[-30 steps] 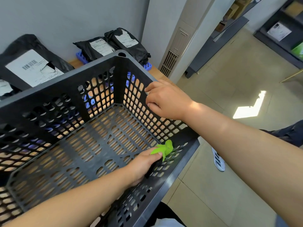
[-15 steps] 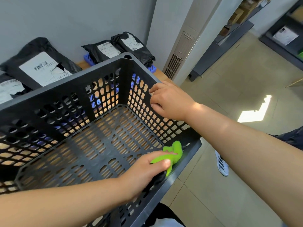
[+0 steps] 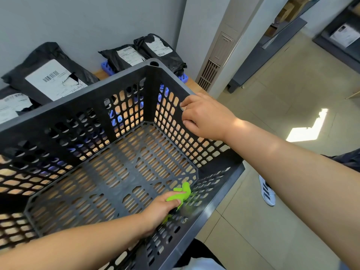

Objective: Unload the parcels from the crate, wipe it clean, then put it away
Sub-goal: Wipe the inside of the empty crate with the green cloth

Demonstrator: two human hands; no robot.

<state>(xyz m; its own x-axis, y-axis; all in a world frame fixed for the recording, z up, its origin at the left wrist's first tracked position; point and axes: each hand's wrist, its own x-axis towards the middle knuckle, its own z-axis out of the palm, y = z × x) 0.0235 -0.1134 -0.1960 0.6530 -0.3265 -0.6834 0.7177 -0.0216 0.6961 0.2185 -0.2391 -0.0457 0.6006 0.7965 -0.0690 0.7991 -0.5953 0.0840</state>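
Crate fills most of my view: dark grey plastic, square-cornered, its walls and floor pierced with rows of small openings, and nothing inside but the cloth. It sits on the wooden surface, whose tan colour shows through the holes; I cannot tell whether it rests flat or tipped towards me. My hands are well apart. The left hand is curled round a bright green cloth, pressing it into the near right corner of the floor. The right hand grips the top of the right wall, fingers hooked over its rim. Black parcels with white labels lie behind the crate against the grey wall.
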